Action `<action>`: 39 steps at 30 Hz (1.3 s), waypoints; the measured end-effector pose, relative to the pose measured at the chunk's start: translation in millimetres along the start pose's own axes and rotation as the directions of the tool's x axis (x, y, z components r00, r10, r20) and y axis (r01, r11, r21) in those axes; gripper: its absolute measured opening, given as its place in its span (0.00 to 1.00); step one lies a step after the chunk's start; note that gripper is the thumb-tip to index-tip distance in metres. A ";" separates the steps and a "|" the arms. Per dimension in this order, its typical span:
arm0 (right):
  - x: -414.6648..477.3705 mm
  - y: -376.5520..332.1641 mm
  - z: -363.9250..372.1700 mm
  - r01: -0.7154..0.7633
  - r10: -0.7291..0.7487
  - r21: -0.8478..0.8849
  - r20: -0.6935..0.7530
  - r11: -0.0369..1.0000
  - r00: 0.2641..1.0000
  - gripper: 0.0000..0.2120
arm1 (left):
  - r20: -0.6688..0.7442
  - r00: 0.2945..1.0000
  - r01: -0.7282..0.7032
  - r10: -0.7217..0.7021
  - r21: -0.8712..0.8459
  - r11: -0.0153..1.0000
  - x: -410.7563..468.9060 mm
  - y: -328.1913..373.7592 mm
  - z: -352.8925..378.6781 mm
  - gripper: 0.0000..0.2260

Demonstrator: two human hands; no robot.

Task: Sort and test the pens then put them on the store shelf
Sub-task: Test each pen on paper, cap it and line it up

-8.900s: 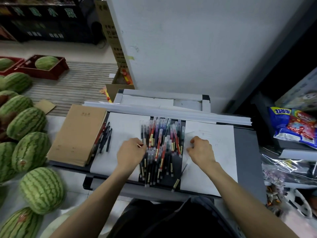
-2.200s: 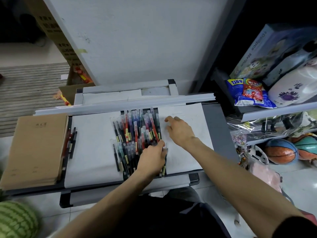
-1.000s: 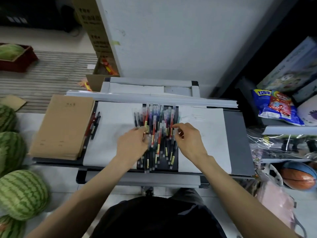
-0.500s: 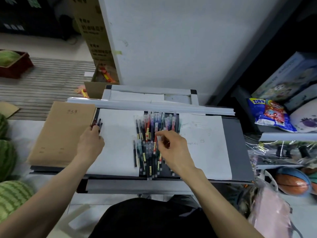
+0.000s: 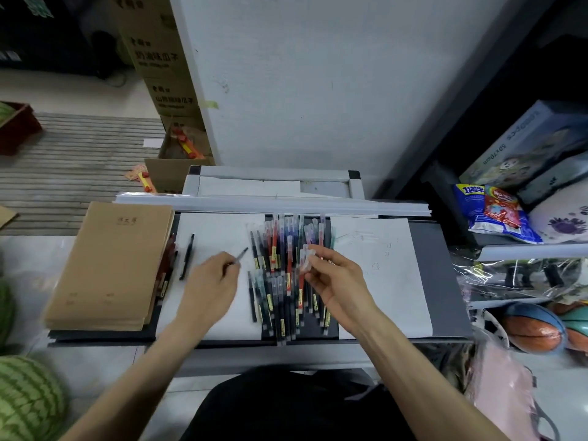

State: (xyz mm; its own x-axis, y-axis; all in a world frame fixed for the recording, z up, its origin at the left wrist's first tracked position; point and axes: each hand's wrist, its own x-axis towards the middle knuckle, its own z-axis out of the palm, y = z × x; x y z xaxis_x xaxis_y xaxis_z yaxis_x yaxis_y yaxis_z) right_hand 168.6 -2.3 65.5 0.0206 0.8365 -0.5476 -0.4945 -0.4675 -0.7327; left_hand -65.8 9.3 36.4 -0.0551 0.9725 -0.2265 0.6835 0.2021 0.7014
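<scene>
Here, from above, a person stands at a grey table [image 5: 442, 281] with both bare forearms reaching forward. A pile of pens [image 5: 280, 281] with red, blue and dark barrels lies mid-table on a dark strip, between a left sheet [image 5: 219, 230] and a right sheet [image 5: 391, 281] of white paper. The left hand [image 5: 211, 281] hovers over the left sheet, its fingers curled round a dark pen [image 5: 240, 254] whose tip points far and right, towards the pile. The right hand [image 5: 337, 281] is over the right side of the pile, thumb and fingertips pinching a small clear cap [image 5: 306, 261]. A lone pen [image 5: 187, 256] lies on the left sheet, and a few sorted pens [image 5: 167, 272] lie against a stack of brown notebooks [image 5: 111, 265] at the table's left end. At the right, a store shelf [image 5: 525, 251] carries a snack bag [image 5: 490, 211], with a basketball [image 5: 531, 327] below. A watermelon [image 5: 28, 399] sits near left.
</scene>
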 end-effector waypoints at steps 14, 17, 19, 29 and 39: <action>-30.7 -9.2 24.5 -0.018 0.011 0.054 0.129 0.998 0.992 0.12 | 0.127 0.974 -0.132 0.190 -0.366 0.921 -55.3 49.6 7.9 0.11; -31.4 -7.0 26.3 0.033 -0.032 -0.006 0.140 0.999 0.990 0.11 | 0.132 0.973 -0.127 0.188 -0.375 0.918 -56.1 49.3 5.3 0.11; -31.1 -3.5 27.6 0.082 -0.069 -0.073 0.162 0.994 0.984 0.10 | 0.141 0.971 -0.127 0.194 -0.382 0.915 -55.0 48.5 4.9 0.12; -30.1 11.0 29.0 0.050 -0.059 0.054 0.174 0.997 0.983 0.13 | 0.598 0.801 0.542 -0.002 -0.724 0.426 -52.6 59.8 10.7 0.12; 19.4 7.2 -10.7 0.112 -0.115 -0.594 0.033 0.797 0.993 0.09 | 0.402 0.910 0.358 -0.103 -0.635 0.684 -14.9 25.0 29.8 0.10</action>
State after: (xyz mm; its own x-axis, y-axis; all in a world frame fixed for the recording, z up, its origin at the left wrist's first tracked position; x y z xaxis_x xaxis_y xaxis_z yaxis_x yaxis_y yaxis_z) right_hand 174.7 7.5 45.3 0.0491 0.8936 -0.4461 0.1244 -0.4486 -0.8850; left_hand -26.2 -3.6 37.2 0.1721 0.8175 -0.5496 -0.0145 0.5599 0.8284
